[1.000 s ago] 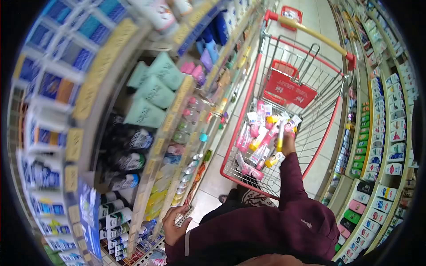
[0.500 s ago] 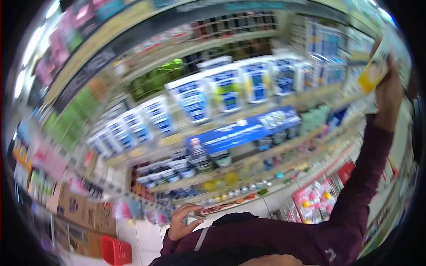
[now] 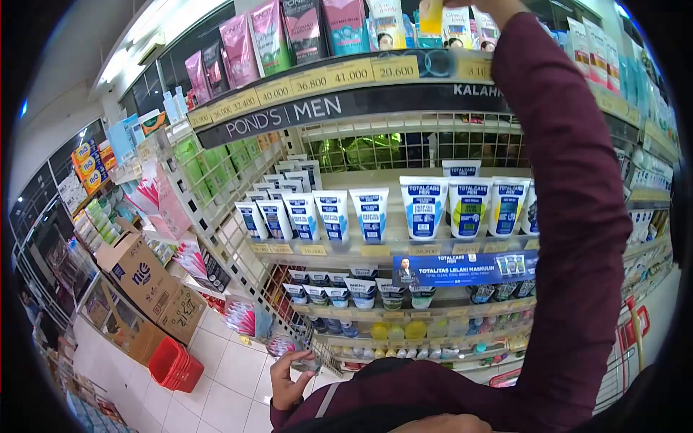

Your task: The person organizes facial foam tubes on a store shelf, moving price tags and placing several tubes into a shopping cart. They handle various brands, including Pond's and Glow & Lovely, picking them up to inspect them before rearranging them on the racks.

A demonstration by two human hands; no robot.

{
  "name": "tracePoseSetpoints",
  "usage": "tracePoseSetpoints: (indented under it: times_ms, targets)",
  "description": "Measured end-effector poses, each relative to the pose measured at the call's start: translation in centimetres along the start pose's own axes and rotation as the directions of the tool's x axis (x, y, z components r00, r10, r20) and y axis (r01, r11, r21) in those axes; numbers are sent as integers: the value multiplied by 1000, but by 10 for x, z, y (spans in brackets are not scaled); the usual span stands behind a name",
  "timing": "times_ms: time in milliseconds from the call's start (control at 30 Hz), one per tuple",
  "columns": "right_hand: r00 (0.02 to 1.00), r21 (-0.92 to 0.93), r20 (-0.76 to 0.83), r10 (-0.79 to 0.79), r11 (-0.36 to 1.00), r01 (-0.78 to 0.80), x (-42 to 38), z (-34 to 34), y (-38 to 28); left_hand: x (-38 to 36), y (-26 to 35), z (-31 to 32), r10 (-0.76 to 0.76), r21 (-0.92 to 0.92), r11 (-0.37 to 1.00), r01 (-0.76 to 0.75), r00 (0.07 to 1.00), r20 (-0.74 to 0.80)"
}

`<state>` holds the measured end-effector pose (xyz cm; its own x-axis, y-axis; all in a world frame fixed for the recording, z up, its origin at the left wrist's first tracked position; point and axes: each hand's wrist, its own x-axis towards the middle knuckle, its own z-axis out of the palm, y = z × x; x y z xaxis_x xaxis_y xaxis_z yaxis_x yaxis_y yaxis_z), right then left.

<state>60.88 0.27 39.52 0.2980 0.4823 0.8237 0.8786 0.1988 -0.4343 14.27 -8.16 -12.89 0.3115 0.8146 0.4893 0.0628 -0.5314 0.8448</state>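
My right hand (image 3: 498,9) is up at the top shelf, partly cut off by the frame edge. It appears to hold a packet with a yellow end (image 3: 431,16), most of it out of view. Around it stand Glow & Lovely tubes (image 3: 456,29), and to the left are pink and dark Pond's tubes (image 3: 302,27). Low in front of my body, my left hand (image 3: 287,382) is curled around a small, see-through item (image 3: 307,364) whose kind I cannot make out.
Total Care Men tubes (image 3: 426,209) line the middle shelf (image 3: 339,252), with Men's Biore tubes (image 3: 362,292) beneath. Red baskets (image 3: 177,364) and a cardboard carton (image 3: 148,278) stand on the floor at left. A red-handled cart (image 3: 635,325) is at right.
My right hand has moved from the far right up and left to the top shelf, carrying the yellow-ended packet. The view has turned and sharpened. My left hand stays low, fingers still curled.
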Motion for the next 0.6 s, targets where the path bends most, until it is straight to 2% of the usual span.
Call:
tracePoseSetpoints:
  times_ms: [33,100,167,233,300,400,533,600]
  targets:
    - [993,48,103,58,997,-64,23,19,15,1,3,1,-6,21,1000,6,1000,-9]
    - [954,161,291,77,979,-128,32,41,25,3,11,3,7,32,999,-7,1000,-15]
    - [924,75,361,127,983,-165,25,55,19,2,13,3,-30,-3,1000,30,998,-58]
    - [863,208,496,99,951,-229,26,67,26,2,6,0,-32,10,999,32,997,-69]
    - [843,256,538,14,950,-180,23,74,29,4,2,1,-36,11,999,37,995,-93]
    - [818,341,574,-37,919,-198,14,74,25,10,1,2,-20,50,998,23,998,-58]
    - [781,342,624,-18,905,-252,17,76,26,19,6,11,-14,33,999,15,999,-35]
    - [778,418,623,-85,876,-239,16,78,26,23,8,13,-9,34,999,10,1000,-22]
